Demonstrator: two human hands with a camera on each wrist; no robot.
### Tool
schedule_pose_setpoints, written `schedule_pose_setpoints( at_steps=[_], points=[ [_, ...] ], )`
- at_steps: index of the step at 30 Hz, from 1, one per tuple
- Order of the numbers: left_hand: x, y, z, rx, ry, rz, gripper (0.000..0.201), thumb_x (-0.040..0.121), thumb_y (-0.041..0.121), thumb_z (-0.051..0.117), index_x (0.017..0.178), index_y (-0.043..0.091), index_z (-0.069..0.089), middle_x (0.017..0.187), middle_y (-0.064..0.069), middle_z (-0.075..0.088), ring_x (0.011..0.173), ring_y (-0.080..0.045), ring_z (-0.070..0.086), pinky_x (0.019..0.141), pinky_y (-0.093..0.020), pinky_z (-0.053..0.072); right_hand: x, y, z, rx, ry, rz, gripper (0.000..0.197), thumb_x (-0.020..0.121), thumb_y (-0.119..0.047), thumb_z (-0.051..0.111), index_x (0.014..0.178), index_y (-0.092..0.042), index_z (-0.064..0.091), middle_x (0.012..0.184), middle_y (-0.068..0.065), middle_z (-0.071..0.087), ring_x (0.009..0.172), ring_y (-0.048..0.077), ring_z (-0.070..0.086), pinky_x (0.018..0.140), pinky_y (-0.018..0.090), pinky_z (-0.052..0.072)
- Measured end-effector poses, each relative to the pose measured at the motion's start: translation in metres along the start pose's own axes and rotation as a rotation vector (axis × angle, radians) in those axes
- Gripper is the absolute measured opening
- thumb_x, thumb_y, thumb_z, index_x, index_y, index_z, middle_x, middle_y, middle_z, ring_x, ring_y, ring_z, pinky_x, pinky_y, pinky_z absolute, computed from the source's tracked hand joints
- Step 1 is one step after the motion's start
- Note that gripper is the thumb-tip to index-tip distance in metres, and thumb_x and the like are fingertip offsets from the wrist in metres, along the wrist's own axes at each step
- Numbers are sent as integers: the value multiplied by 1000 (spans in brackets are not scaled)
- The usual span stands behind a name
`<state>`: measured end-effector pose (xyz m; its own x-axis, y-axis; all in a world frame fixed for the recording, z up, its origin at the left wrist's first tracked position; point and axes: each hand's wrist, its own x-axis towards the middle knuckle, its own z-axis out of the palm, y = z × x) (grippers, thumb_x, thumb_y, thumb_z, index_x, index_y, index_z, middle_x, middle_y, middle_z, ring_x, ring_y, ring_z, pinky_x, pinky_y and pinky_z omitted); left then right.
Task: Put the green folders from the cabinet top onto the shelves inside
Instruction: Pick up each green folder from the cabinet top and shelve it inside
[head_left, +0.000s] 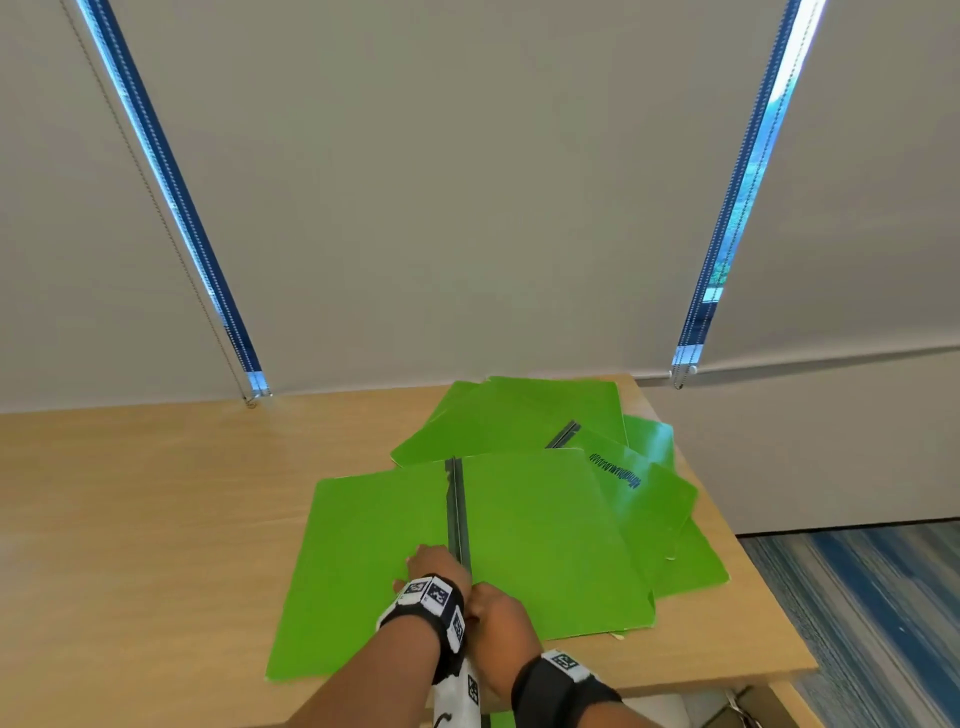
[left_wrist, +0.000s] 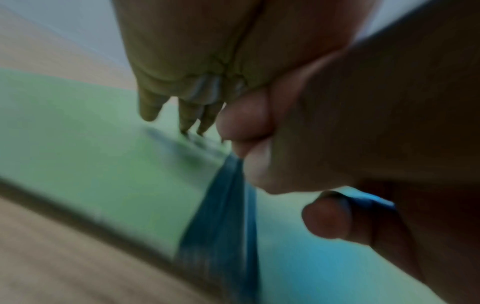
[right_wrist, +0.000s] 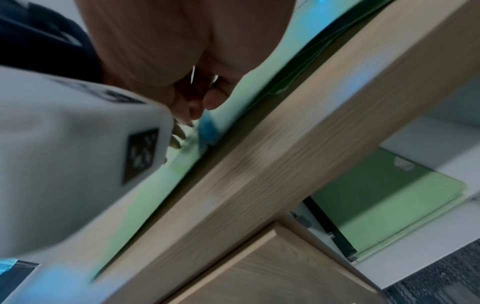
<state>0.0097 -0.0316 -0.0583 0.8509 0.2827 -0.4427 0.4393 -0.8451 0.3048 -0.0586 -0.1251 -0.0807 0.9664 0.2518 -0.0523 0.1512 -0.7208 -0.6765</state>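
Note:
Several green folders (head_left: 519, 415) lie fanned out on the wooden cabinet top (head_left: 156, 519). The nearest folder (head_left: 545, 545) lies open and flat, its dark spine (head_left: 458, 509) running away from me. My left hand (head_left: 431, 564) rests on the left flap beside the spine, its straight fingertips (left_wrist: 189, 123) touching the green sheet. My right hand (head_left: 496, 610) is at the spine's near end. Its thumb and curled fingers (right_wrist: 205, 100) pinch the dark strip (left_wrist: 223, 205). More green folders (right_wrist: 389, 205) lie on a shelf inside the cabinet.
The cabinet door (right_wrist: 272, 273) below the top's front edge stands open. Roller blinds (head_left: 467, 182) hang behind the cabinet. Blue patterned carpet (head_left: 857, 597) lies to the right, past the cabinet's right edge. The left part of the cabinet top shows bare wood.

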Motion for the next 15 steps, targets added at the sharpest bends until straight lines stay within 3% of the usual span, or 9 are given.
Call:
schedule_pose_setpoints(
  at_steps=[2, 3, 4, 6, 8, 9, 12, 15],
  points=[
    [-1, -5, 4, 11, -33, 26, 21, 92, 20, 49, 98, 6, 64, 127, -12, 60, 115, -26, 59, 88, -26, 47, 1, 5, 5, -45, -42, -20, 26, 83, -12, 47, 94, -11, 71, 97, 8, 67, 90, 23, 62, 80, 28, 50],
    [-1, -10, 8, -25, -22, 18, 26, 90, 27, 54, 103, 7, 63, 130, -13, 57, 117, -27, 57, 92, -30, 48, 1, 8, 1, -50, -55, -16, 27, 83, -13, 47, 96, -12, 71, 99, 8, 66, 91, 22, 61, 82, 29, 50],
    [0, -16, 11, -51, 18, 3, 43, 86, 38, 58, 116, 8, 58, 140, -14, 47, 125, -29, 49, 100, -36, 44, 2, 13, -7, -31, -35, 8, 27, 85, -14, 49, 101, -14, 70, 103, 6, 65, 94, 20, 59, 86, 27, 48],
    [0, -27, 14, -33, 67, -108, 81, 80, 58, 57, 143, 13, 34, 157, -17, 12, 143, -35, 21, 114, -52, 26, 8, 35, -33, -47, 122, 109, 31, 88, -23, 55, 118, -20, 62, 118, -2, 56, 108, 14, 52, 97, 22, 41],
    [0, -38, 8, -54, 73, -260, 107, 75, 71, 53, 151, 12, 6, 158, -20, -15, 146, -40, -3, 116, -59, 10, 21, 68, -67, -180, 286, 316, 48, 84, -32, 62, 128, -18, 52, 130, 1, 48, 119, 20, 48, 103, 29, 39],
    [1, -45, 4, -79, 76, -325, 116, 72, 77, 51, 151, 11, -1, 156, -21, -20, 146, -41, -8, 115, -62, 7, 28, 82, -83, -228, 326, 440, 54, 82, -34, 63, 129, -14, 49, 132, 6, 47, 120, 25, 48, 102, 33, 41],
    [7, -59, 5, -81, 40, -391, 130, 63, 90, 41, 151, 9, -10, 156, -24, -17, 145, -41, -12, 114, -65, 6, 40, 112, -117, -181, 309, 706, 56, 81, -33, 60, 129, -8, 45, 131, 15, 49, 119, 34, 48, 98, 39, 43],
    [9, -56, 9, -69, 14, -340, 136, 54, 97, 31, 151, 11, -10, 156, -24, -15, 145, -41, -12, 113, -66, 4, 55, 122, -121, -14, 297, 714, 63, 83, -28, 63, 135, -2, 40, 134, 21, 48, 121, 37, 49, 99, 39, 42]
  ],
)
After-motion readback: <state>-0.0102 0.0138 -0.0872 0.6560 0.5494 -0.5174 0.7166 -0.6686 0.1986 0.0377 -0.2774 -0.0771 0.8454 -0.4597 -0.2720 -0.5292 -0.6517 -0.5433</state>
